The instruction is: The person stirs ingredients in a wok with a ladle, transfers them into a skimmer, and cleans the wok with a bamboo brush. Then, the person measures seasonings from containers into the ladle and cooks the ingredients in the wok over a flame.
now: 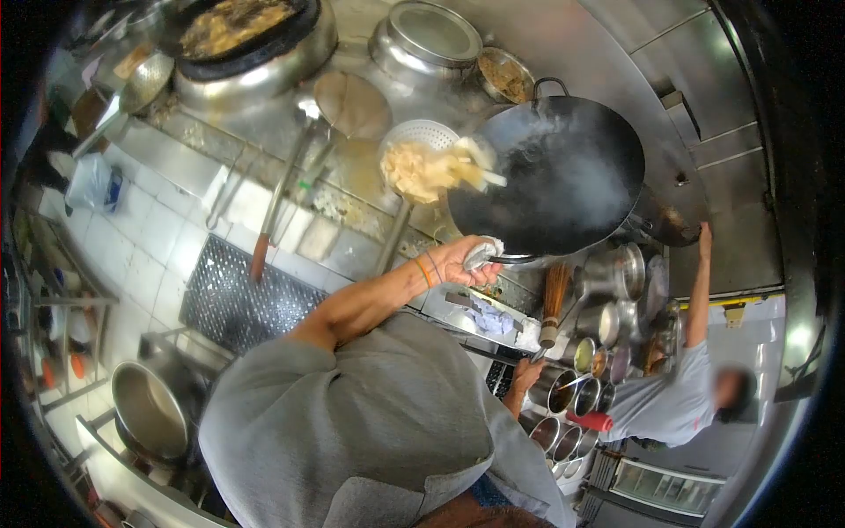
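Observation:
My left hand (475, 260) is closed around the loop handle of a large black wok (563, 167), with a folded white cloth (481, 253) between palm and handle. Steam rises from the wok's dark inside. At the wok's edge, pale yellow food pieces (431, 170), some blurred, lie in and over a perforated strainer (421, 134). My right hand (526, 376), partly hidden by my sleeve, grips a long metal handle (539, 355) beside the pots; its far end is hard to make out. A bamboo brush (554, 295) lies close by.
Several metal pots (553, 387) stand near my right hand. A co-worker (669, 396) reaches toward another wok (671, 227) at the right. Further off are a lidded pot (431, 35), a bowl of food (505, 75) and a pan of frying food (233, 26).

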A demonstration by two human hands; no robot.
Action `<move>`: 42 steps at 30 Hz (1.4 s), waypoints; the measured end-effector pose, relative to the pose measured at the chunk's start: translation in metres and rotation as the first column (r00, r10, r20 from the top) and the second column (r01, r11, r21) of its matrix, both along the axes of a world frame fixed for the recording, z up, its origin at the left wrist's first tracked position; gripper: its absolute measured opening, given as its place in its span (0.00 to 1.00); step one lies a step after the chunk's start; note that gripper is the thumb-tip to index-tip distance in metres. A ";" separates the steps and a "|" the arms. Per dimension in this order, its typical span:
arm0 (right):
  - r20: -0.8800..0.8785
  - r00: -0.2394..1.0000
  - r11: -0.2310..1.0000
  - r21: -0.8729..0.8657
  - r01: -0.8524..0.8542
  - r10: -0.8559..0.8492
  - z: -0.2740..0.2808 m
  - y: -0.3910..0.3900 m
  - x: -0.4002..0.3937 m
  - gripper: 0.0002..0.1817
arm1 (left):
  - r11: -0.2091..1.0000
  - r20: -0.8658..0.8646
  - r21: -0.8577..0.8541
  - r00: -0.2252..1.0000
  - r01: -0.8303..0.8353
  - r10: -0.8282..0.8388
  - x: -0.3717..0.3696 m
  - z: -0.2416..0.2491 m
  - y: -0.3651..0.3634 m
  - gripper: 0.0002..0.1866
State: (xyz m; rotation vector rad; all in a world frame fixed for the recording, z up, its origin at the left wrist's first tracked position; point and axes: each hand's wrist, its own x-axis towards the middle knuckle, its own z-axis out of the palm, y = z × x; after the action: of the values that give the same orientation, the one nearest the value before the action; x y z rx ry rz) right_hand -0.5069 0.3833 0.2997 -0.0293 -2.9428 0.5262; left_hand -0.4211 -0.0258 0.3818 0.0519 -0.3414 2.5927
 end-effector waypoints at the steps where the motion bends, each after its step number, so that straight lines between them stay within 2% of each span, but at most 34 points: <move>1: 0.000 1.000 1.000 0.002 -0.001 0.001 0.001 0.000 0.001 0.35 | 1.000 0.000 0.002 1.000 -0.001 0.001 -0.001 0.001 0.001 0.09; 3: -0.009 0.998 0.998 -0.020 -0.067 0.067 0.003 0.001 0.004 0.35 | 1.000 -0.016 0.029 1.000 0.007 -0.007 -0.001 0.001 0.002 0.09; 7: -0.038 0.997 0.998 -0.003 -0.062 0.062 -0.008 0.009 -0.004 0.35 | 0.997 -0.044 0.069 0.999 0.015 -0.012 0.001 0.006 0.011 0.09; 9: -0.031 0.999 0.999 -0.011 -0.041 0.040 -0.004 0.005 0.000 0.35 | 0.991 -0.113 0.134 0.994 0.022 -0.007 0.000 0.005 0.017 0.09; 12: 0.038 0.999 0.998 -0.054 -0.015 0.017 0.008 -0.001 0.006 0.35 | 0.987 -0.120 0.159 0.993 0.039 -0.020 -0.002 0.010 0.021 0.10; 16: 0.002 1.000 1.000 -0.011 0.000 0.000 0.001 0.001 0.002 0.35 | 0.980 -0.217 0.193 0.976 0.051 -0.008 -0.004 0.020 0.024 0.13; 17: 0.007 1.000 1.000 -0.015 0.011 -0.011 0.004 0.000 0.004 0.35 | 0.980 -0.213 0.190 0.977 0.060 -0.019 -0.007 0.019 0.024 0.13; 19: 0.137 0.985 0.994 0.006 0.109 -0.109 0.014 -0.008 0.004 0.35 | 0.977 -0.212 0.200 0.977 0.068 -0.024 -0.011 0.015 0.026 0.15; 21: 0.128 0.983 0.991 0.006 0.131 -0.130 0.015 -0.010 0.005 0.34 | 0.984 -0.194 0.164 0.980 0.069 -0.036 -0.013 0.007 0.028 0.17; 23: 0.143 0.985 0.995 -0.027 0.098 -0.093 0.005 0.000 0.001 0.35 | 0.996 -0.129 0.083 0.992 0.011 0.000 -0.019 -0.001 0.031 0.17; 24: 0.137 0.990 0.991 -0.120 0.063 -0.046 -0.001 0.007 0.003 0.35 | 0.999 -0.094 0.033 0.996 -0.007 0.010 -0.020 -0.006 0.032 0.16; 25: 0.118 0.986 0.990 -0.064 0.127 -0.119 -0.011 0.008 -0.002 0.36 | 0.999 -0.061 -0.019 0.998 -0.028 0.027 -0.020 -0.010 0.032 0.15; 27: 0.183 0.970 0.985 -0.029 0.168 -0.160 0.022 -0.011 0.010 0.33 | 0.976 -0.005 -0.201 0.997 -0.081 0.081 -0.020 -0.019 0.032 0.13; 28: 0.182 0.965 0.979 -0.044 0.197 -0.186 0.027 -0.011 0.009 0.33 | 0.975 -0.009 -0.215 0.999 -0.052 0.052 -0.022 -0.016 0.033 0.13; 30: 0.243 0.960 0.980 -0.113 0.166 -0.135 0.028 -0.012 0.010 0.32 | 0.827 0.188 -0.535 0.929 -0.174 0.317 -0.023 -0.013 0.035 0.11; 31: 0.253 0.957 0.977 -0.119 0.179 -0.145 0.025 -0.010 0.011 0.32 | 0.825 0.194 -0.543 0.932 -0.159 0.307 -0.026 -0.012 0.037 0.11; 33: 0.156 0.986 0.979 -0.182 0.087 -0.059 0.021 -0.005 0.011 0.31 | 0.587 0.117 -0.769 0.847 -0.253 0.519 -0.038 -0.006 0.039 0.09; 34: 0.219 0.974 0.975 -0.196 0.104 -0.060 0.034 -0.011 0.013 0.31 | 0.557 0.112 -0.791 0.834 -0.255 0.541 -0.044 0.004 0.039 0.09; 37: 0.228 0.974 0.971 -0.231 0.069 -0.015 0.026 0.000 0.010 0.32 | 0.489 0.093 -0.835 0.813 -0.251 0.575 -0.067 0.010 0.028 0.09; 38: 0.042 0.994 0.977 -0.192 -0.088 0.098 0.012 0.008 0.009 0.33 | 0.481 0.105 -0.846 0.812 -0.231 0.574 -0.075 0.012 0.025 0.09; 39: 0.043 0.995 0.977 -0.198 -0.083 0.094 -0.001 0.017 0.007 0.33 | 0.491 0.203 -0.857 0.774 -0.155 0.599 -0.087 0.014 0.023 0.08; 42: 0.050 0.991 0.963 -0.247 -0.105 0.121 -0.001 0.020 0.005 0.34 | 0.559 0.182 -0.806 0.818 -0.194 0.546 -0.117 0.001 0.013 0.09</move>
State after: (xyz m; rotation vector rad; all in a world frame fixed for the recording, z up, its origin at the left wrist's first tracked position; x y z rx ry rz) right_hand -0.5024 0.4035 0.2988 0.0965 -2.9349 0.9187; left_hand -0.5382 -0.0128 0.3826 -0.8391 0.7559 2.9364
